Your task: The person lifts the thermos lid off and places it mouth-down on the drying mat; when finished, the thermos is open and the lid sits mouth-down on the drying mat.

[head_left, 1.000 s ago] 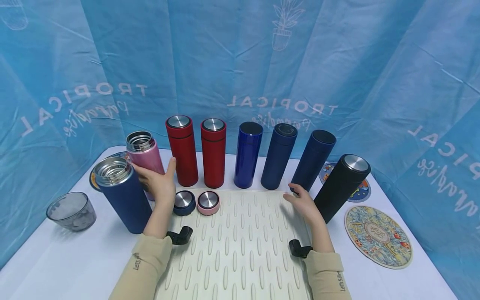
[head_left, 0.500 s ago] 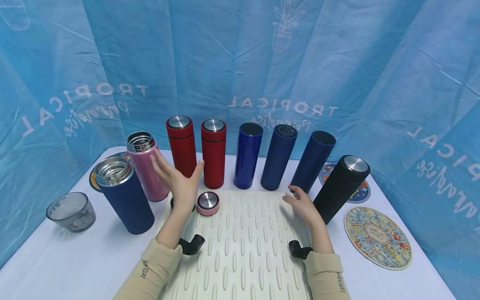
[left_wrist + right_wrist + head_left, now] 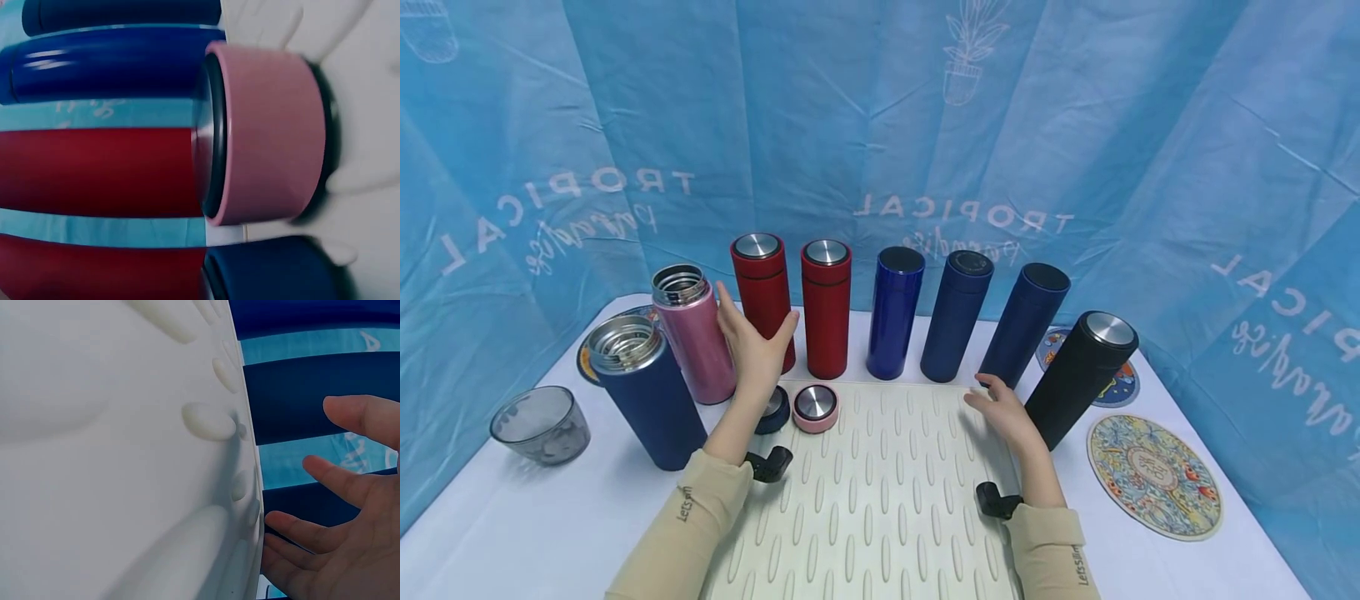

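My left hand is raised with thumb and fingers spread, holding nothing. It is just right of an uncapped pink thermos and in front of a red thermos. Contact with the pink thermos cannot be made out. An uncapped navy thermos stands further left. Below the hand, a navy lid is partly covered by the wrist; a pink lid sits beside it, large in the left wrist view. My right hand hovers with loosely bent fingers near a navy thermos, gripping nothing.
A ribbed cream mat covers the middle of the table. Another red thermos, a glossy blue one and a navy one line the back. Right are a black thermos and round coaster; far left, a glass bowl.
My left hand has left the pink thermos, moving right past the navy lid, then drifted slightly back left and up. My right hand has stayed put.
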Action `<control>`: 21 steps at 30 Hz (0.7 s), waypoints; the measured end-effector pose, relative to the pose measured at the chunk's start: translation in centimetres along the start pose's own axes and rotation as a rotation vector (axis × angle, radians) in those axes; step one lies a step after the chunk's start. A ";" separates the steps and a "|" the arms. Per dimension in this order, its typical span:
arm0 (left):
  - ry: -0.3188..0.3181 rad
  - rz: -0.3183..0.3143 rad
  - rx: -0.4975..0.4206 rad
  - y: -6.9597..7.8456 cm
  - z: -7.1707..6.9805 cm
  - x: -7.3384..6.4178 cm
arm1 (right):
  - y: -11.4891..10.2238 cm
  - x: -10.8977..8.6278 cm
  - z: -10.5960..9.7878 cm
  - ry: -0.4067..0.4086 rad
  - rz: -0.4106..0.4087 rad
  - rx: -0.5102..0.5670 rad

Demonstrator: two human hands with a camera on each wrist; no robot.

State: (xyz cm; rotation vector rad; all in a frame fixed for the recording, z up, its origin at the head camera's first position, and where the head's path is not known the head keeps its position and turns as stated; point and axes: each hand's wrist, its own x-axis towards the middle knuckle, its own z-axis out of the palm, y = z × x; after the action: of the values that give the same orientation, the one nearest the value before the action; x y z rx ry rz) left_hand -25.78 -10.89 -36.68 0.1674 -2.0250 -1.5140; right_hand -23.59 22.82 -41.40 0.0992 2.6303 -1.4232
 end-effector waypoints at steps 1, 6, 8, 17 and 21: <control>-0.007 -0.011 0.008 -0.1 0.0 0.2 | 0.0 0.0 0.0 0.000 0.001 -0.003; -0.031 -0.041 0.027 -0.5 0.3 1.3 | 0.1 0.1 0.1 0.001 0.011 -0.011; -0.035 -0.054 0.036 -0.7 0.5 1.7 | 0.1 0.1 0.1 0.001 0.011 -0.008; -0.012 -0.111 0.070 -1.4 1.3 3.3 | 0.2 0.2 0.1 0.002 0.011 -0.009; -0.019 -0.134 0.073 -1.5 1.4 3.7 | 0.2 0.3 0.1 0.004 0.012 -0.009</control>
State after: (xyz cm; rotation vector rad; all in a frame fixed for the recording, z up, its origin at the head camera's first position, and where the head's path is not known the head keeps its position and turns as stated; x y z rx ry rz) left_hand -29.90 -11.88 -36.90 0.3257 -2.1222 -1.5277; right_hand -23.83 22.83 -41.72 0.1171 2.6344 -1.4087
